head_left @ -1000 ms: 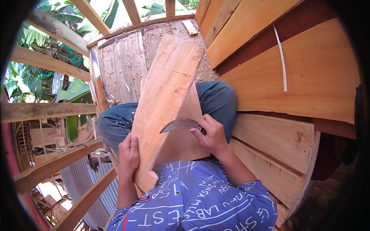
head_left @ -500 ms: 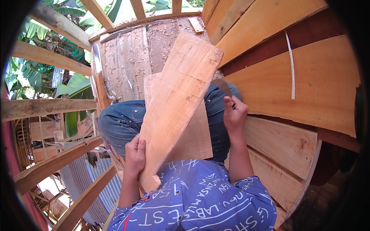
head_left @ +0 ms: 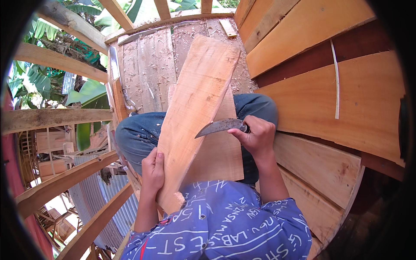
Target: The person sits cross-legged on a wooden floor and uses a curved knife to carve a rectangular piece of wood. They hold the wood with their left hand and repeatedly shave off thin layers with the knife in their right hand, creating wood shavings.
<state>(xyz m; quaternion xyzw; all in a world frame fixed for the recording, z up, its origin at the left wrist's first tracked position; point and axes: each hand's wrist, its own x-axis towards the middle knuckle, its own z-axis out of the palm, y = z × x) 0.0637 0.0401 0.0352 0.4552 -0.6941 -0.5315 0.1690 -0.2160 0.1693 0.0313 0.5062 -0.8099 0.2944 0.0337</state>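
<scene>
My right hand (head_left: 256, 138) has swung back down from the upper right, fingers wrapped round the curved knife (head_left: 219, 126), its blade now against the right edge of the plank (head_left: 195, 112) at centre frame. Left hand (head_left: 152, 171) grips the plank's lower left edge (another shaving stroke, I judge).

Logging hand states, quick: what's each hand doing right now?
Left hand: closed on the wooden plank's lower edge.
Right hand: closed around the curved knife.
</scene>
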